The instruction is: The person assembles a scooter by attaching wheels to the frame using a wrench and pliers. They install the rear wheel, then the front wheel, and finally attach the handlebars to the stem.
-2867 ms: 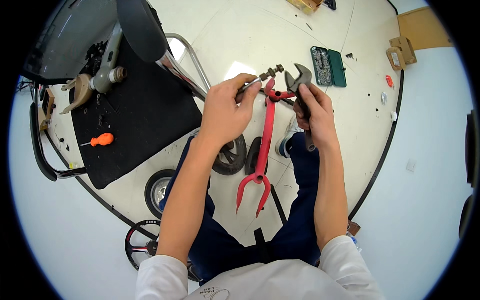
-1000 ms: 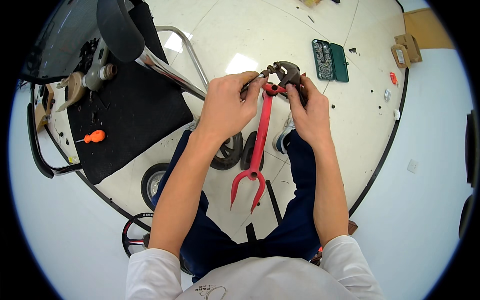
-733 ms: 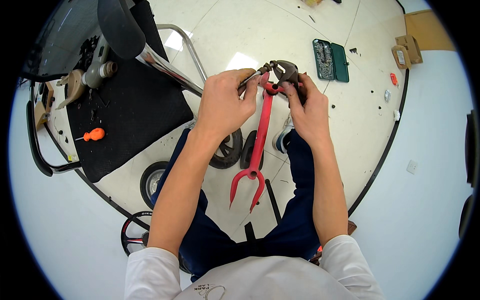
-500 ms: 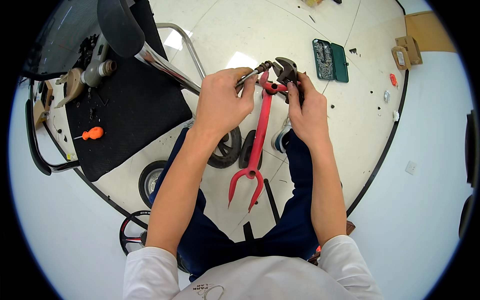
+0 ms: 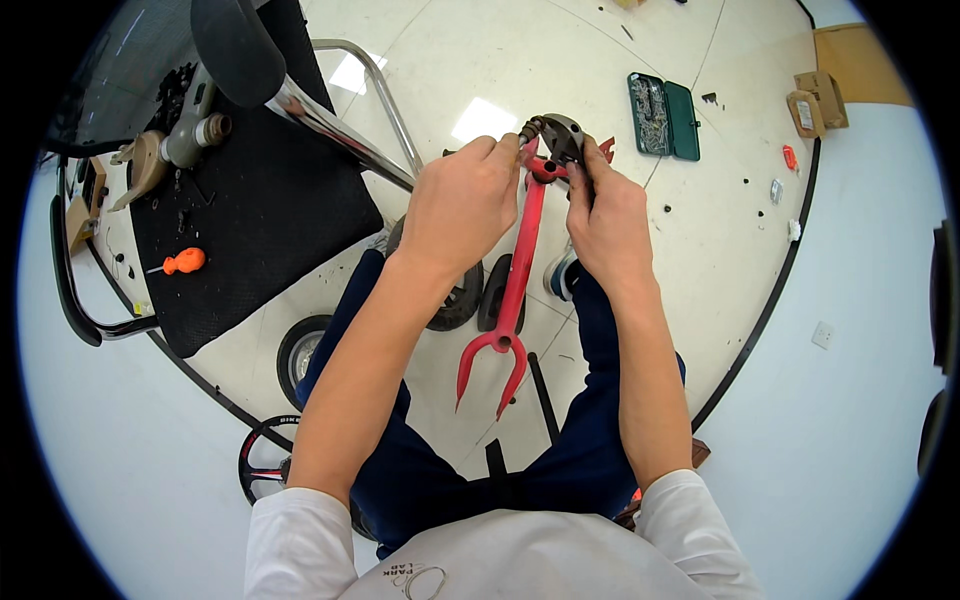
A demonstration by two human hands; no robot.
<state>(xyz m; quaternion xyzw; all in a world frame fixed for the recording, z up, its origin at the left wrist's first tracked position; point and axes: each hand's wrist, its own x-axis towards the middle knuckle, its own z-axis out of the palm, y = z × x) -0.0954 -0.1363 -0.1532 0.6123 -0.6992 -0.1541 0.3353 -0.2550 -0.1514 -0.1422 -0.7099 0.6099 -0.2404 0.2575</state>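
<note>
Two bare forearms come up from the lower edge over dark blue trousers and meet at the top of a red metal bicycle fork (image 5: 515,290), which hangs upright between the knees, its two prongs pointing down toward the lap. The left hand (image 5: 458,205) is curled shut about the upper part of the fork's stem, fingers pressed together, with the fingertips close against a dark threaded end that sticks out just above them. The right hand (image 5: 608,222) is closed on the handle of a dark steel adjustable wrench (image 5: 562,140), whose head sits at the very top of the fork, touching the fitting there; whether its mouth truly bites a nut cannot be told.

By my judgement the step in hand is turning a fastener at the fork's crown, one hand bracing and the other driving. The next move calls for a firm counter-hold from the left hand and a square seat of the wrench, lest it slip off.

Under the fork lie small black wheels (image 5: 465,300) on the pale floor. Farther left lies a black rubber mat (image 5: 260,210) with an orange-handled screwdriver (image 5: 180,263); beyond the hands, an open green case of bits (image 5: 664,115).
</note>
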